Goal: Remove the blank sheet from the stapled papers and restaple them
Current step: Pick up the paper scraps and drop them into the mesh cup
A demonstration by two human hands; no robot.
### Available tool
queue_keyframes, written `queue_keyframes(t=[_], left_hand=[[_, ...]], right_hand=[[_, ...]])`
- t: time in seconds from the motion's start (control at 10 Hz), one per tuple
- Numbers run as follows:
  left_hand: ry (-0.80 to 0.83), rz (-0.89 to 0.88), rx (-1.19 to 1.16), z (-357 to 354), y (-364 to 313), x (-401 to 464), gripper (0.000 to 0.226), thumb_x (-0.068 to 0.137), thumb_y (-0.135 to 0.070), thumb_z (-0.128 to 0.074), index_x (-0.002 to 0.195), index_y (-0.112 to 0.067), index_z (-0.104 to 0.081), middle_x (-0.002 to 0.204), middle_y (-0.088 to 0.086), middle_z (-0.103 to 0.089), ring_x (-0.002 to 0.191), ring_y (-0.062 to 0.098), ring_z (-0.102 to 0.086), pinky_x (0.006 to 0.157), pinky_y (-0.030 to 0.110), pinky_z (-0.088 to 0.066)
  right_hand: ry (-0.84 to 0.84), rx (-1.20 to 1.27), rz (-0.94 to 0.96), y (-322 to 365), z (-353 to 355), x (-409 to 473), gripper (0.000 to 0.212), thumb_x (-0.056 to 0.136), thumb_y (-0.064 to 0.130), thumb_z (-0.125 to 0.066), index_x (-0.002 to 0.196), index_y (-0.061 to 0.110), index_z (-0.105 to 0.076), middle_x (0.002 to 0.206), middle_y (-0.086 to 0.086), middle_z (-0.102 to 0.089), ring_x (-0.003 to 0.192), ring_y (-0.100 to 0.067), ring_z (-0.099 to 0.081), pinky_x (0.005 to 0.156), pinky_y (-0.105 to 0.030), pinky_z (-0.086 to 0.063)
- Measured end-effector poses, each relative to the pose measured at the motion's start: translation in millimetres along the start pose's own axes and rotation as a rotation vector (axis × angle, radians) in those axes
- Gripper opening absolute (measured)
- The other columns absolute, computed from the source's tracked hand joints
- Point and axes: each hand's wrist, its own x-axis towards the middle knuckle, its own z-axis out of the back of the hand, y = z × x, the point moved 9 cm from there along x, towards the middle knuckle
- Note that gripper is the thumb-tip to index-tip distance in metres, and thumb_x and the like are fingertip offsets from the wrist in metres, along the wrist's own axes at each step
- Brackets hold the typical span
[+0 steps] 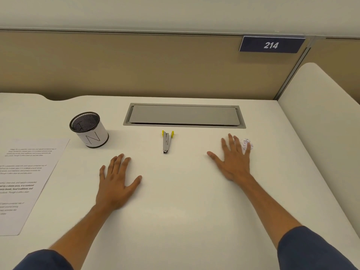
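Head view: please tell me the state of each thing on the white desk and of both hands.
Printed white papers: flat, untouched.
Silver stapler with yellow tabs: lying free.
Black mesh cup with white label: upright.
Crumpled white paper ball: beside right fingertips.
Grey desk hatch: closed.
Left hand: flat, open.
Right hand: flat, open.

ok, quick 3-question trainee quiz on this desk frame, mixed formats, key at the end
1. True or false: the left hand grips the stapler.
2. What lies at the desk's left edge? A) printed papers B) a keyboard C) a mug
3. Fill in: the crumpled paper ball lies at the fingertips of the ____ hand.

Key: 1 false, both hands lie flat on the desk; 2 A; 3 right.
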Motion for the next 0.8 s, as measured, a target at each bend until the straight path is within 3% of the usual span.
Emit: queue_keyframes(t=[0.1, 0.2, 0.3, 0.4, 0.5, 0.6, 0.7, 0.8], left_hand=[[-0.002, -0.001, 0.002, -0.1, 0.3, 0.6, 0.08, 0.083, -0.07, -0.027, 0.147, -0.023, -0.033, 0.16, -0.001, -0.024, 0.148, 0.018, -0.014, 0.118, 0.049, -0.008], [-0.001, -0.003, 0.012, -1.3, 0.0, 0.6, 0.08, 0.083, -0.07, -0.027, 0.147, -0.022, -0.033, 0.16, 0.0, -0.024, 0.148, 0.019, -0.014, 0.118, 0.049, -0.008], [0.002, 0.0, 0.014, -2.3, 1.7, -0.1, 0.08, 0.083, -0.07, -0.027, 0.147, -0.023, -0.033, 0.16, -0.001, -0.024, 0.149, 0.018, -0.014, 0.118, 0.049, -0.008], [0.002, -0.001, 0.019, -2.6, 1.6, 0.3, 0.079, 0.083, -0.07, -0.027, 0.147, -0.023, -0.033, 0.16, -0.002, -0.023, 0.149, 0.017, -0.013, 0.118, 0.049, -0.008], [0.002, -0.001, 0.02, -2.2, 1.3, 0.6, 0.079, 0.083, -0.07, -0.027, 0.147, -0.023, -0.033, 0.16, -0.002, -0.024, 0.149, 0.017, -0.013, 0.118, 0.049, -0.008], [0.003, -0.002, 0.02, -2.4, 1.2, 0.6, 0.079, 0.083, -0.07, -0.027, 0.147, -0.023, -0.033, 0.16, -0.001, -0.023, 0.149, 0.017, -0.013, 0.118, 0.048, -0.008], [0.003, -0.003, 0.023, -2.3, 1.2, 0.7, 0.079, 0.083, -0.07, -0.028, 0.147, -0.023, -0.033, 0.16, -0.001, -0.024, 0.148, 0.018, -0.014, 0.118, 0.049, -0.009], [0.006, 0.0, 0.026, -3.0, 1.6, 0.1, 0.079, 0.083, -0.07, -0.027, 0.147, -0.023, -0.033, 0.16, -0.002, -0.023, 0.149, 0.017, -0.013, 0.118, 0.048, -0.008]], right_hand=[[-0.027, -0.017, -0.07, -22.3, 3.5, 6.3, 0.099, 0.082, 0.082, -0.009, 0.15, 0.013, -0.025, 0.161, -0.001, -0.015, 0.149, -0.016, -0.006, 0.117, -0.052, 0.008], [-0.027, -0.01, -0.02, -32.8, 5.1, 19.7, 0.096, 0.085, 0.077, -0.011, 0.148, 0.006, -0.029, 0.157, -0.005, -0.027, 0.147, -0.017, -0.018, 0.117, -0.05, 0.006], [-0.016, -0.001, 0.054, -31.8, 3.8, 27.8, 0.084, 0.09, 0.068, -0.012, 0.146, 0.008, -0.034, 0.153, -0.005, -0.034, 0.144, -0.018, -0.026, 0.117, -0.05, 0.001], [-0.056, 0.012, 0.098, -36.6, 6.6, 36.5, 0.052, 0.101, 0.044, -0.03, 0.135, 0.01, -0.051, 0.143, -0.006, -0.049, 0.134, -0.021, -0.043, 0.117, -0.048, -0.006], [-0.148, 0.038, 0.101, -41.4, 12.5, 37.6, 0.041, 0.101, 0.029, -0.034, 0.12, 0.007, -0.063, 0.128, -0.007, -0.062, 0.12, -0.023, -0.056, 0.116, -0.046, -0.013], [-0.177, 0.064, 0.098, -51.1, 16.8, 37.1, 0.031, 0.099, 0.016, -0.042, 0.108, 0.003, -0.069, 0.116, -0.009, -0.069, 0.108, -0.026, -0.063, 0.115, -0.041, -0.016], [-0.18, 0.074, 0.087, -58.7, 24.2, 36.6, 0.031, 0.096, 0.018, -0.041, 0.105, 0.004, -0.068, 0.113, -0.01, -0.069, 0.103, -0.028, -0.063, 0.113, -0.043, -0.023], [-0.12, 0.094, 0.0, -75.4, 32.7, 33.0, 0.035, 0.091, 0.02, -0.045, 0.115, 0.002, -0.063, 0.122, -0.015, -0.061, 0.105, -0.036, -0.058, 0.096, -0.044, -0.039]])
